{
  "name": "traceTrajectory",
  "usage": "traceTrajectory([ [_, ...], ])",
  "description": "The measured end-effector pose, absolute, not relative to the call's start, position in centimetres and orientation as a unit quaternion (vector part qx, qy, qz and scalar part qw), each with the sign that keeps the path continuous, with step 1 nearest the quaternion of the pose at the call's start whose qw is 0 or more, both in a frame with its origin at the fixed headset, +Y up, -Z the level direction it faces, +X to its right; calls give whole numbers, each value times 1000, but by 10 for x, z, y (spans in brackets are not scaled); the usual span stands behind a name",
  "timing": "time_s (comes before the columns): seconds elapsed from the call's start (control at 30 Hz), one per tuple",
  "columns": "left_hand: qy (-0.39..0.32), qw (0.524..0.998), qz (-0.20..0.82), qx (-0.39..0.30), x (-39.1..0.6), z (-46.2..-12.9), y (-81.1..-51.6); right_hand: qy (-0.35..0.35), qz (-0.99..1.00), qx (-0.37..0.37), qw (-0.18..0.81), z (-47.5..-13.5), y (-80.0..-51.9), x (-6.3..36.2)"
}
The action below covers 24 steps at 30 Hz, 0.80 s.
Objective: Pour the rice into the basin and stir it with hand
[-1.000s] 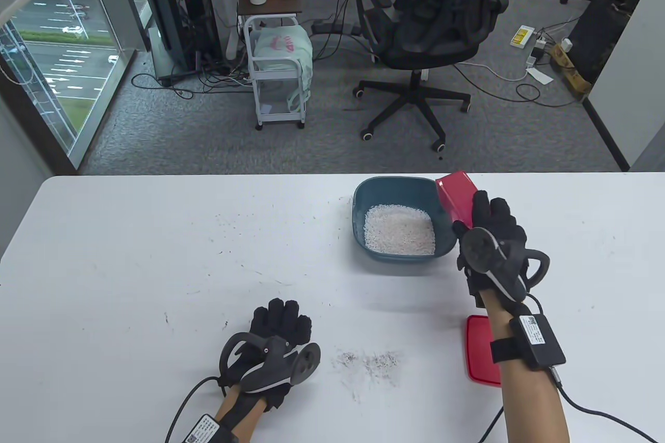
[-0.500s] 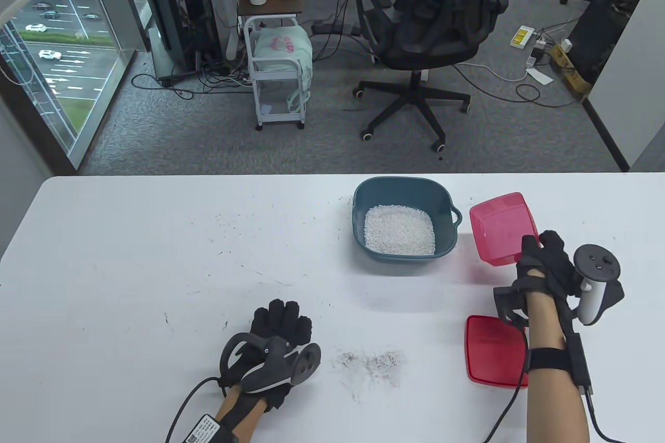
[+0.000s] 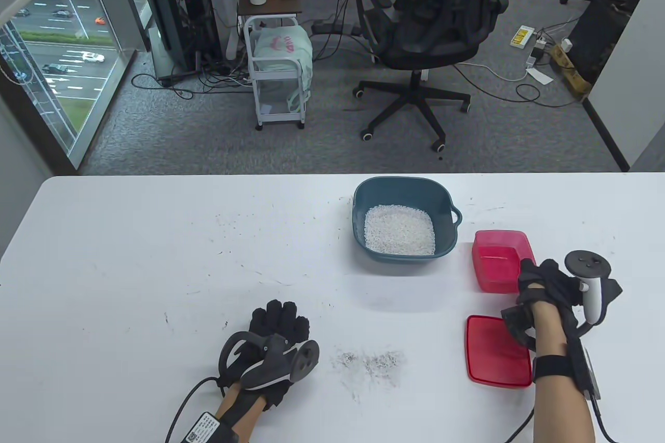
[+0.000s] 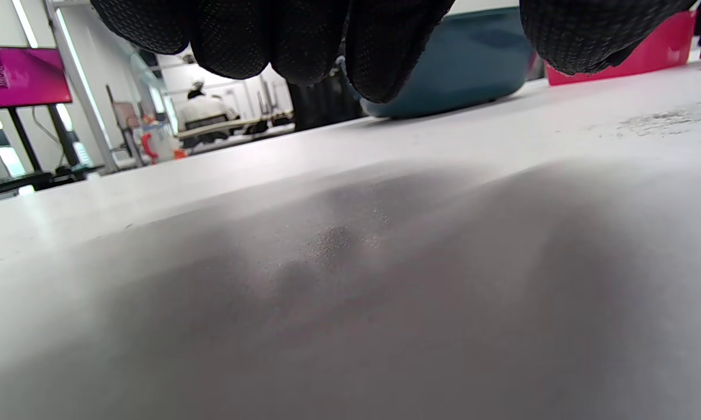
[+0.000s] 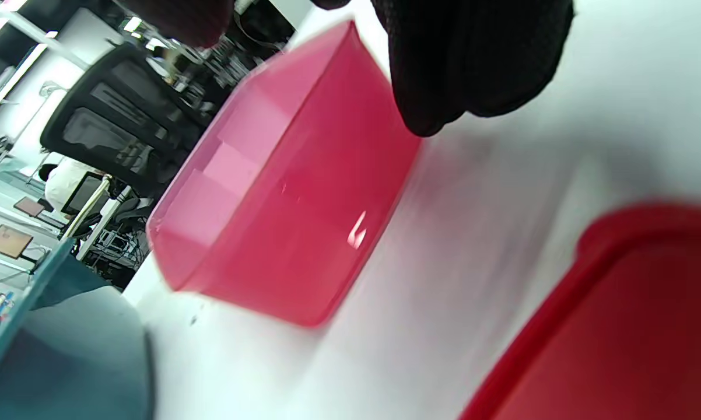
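You are setting the emptied pink container [image 3: 496, 261] upright beside the blue basin [image 3: 363, 193], where the rice [image 3: 399, 230] is lying, your right hand [image 3: 545, 284] pinching its near rim, freeing it for stirring, while your left hand [image 3: 278, 331] is resting loosely curled, holding nothing.

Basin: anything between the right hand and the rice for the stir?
Nothing visible blocks it. The basin is open-topped with the rice exposed. The right hand is at the pink container, which sits on the table right of the basin, beside the path, not across it.
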State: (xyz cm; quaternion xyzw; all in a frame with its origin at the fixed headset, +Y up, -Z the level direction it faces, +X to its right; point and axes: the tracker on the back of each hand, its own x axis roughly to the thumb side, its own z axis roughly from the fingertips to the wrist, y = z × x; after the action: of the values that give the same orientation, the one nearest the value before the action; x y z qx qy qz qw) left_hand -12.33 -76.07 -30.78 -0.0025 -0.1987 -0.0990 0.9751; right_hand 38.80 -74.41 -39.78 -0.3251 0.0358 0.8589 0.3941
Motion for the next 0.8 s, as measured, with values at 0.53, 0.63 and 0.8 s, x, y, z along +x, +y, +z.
traceTrajectory([
  [0.53,-109,991,57,58,-95,-400,-681,-100,920,-62,374,-308,-721,344],
  [0.63,-69,982,176,14,-84,-446,-678,-127,919,-55,369,-300,-720,341],
  [0.8,25,957,282,-54,-75,-512,-703,-109,926,-20,361,-301,-722,325],
])
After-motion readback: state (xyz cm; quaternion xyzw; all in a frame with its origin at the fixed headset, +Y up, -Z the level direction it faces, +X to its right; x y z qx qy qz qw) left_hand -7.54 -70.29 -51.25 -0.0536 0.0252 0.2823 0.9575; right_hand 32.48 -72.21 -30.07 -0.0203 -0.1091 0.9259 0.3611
